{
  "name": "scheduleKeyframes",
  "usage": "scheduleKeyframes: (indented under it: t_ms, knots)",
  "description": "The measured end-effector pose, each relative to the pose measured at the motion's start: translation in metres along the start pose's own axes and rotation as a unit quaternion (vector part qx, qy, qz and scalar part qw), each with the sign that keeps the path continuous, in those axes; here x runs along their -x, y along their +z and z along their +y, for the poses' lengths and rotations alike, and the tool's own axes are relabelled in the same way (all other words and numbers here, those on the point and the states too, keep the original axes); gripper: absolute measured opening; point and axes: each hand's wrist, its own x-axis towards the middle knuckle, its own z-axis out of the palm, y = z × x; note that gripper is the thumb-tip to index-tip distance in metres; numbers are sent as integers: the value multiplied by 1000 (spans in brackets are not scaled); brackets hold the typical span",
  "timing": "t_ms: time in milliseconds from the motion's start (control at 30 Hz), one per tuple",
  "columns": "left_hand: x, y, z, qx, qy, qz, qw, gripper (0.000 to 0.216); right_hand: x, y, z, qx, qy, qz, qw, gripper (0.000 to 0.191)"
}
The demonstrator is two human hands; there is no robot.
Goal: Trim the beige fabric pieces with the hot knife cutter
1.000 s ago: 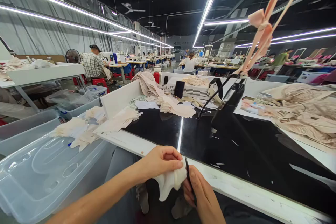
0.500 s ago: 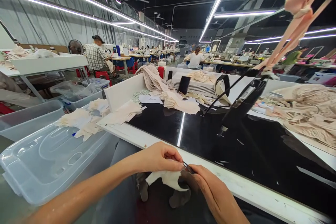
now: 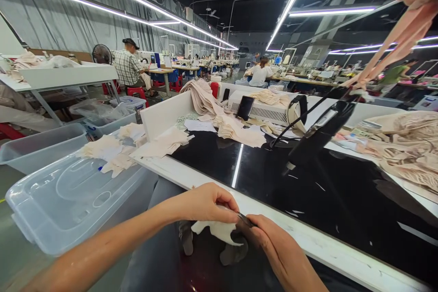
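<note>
Black tool (image 3: 245, 219) has tipped leftward; bin (image 3: 114, 125) holds crumpled plastic (image 3: 108, 112).

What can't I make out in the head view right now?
Head view:
White cloth: gripped part hidden by left hand.
Dark tool: rear end hidden by right hand.
Pink strip: end cut off by right edge.
Beige fabric pile: far side cut off likewise.

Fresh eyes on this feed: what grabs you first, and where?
In front, the left hand holds pale fabric near the white table edge, and the right hand a slim dark tool. Further right, a black device hangs on peach strips above the glossy black tabletop.
</note>
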Motion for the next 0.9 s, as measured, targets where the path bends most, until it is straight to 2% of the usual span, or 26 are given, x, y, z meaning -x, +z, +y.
scheduleKeyframes:
  t_ms: [300, 667, 767, 833, 900]
  knots:
    - [0, -2, -2, -11, 15, -1, 1000, 22, -2, 1, -8, 6, 10, -17, 1000, 60]
    - [0, 2, -3, -3, 8, -5, 1000, 24, -1, 1, 1, 8, 6, -9, 1000, 59]
    - [-1, 4, -6, 7, 6, -16, 1000, 26, -2, -14, 20, 33, 6, 44, 998, 54]
    - [-1, 5, -8, 13, 4, -31, 999, 27, -6, -34, 43, 93, 10, 91, 991, 52]
    - [-1, 6, -10, 25, 2, -45, 999, 28, -13, -59, 72, 174, 17, 95, 980, 54]
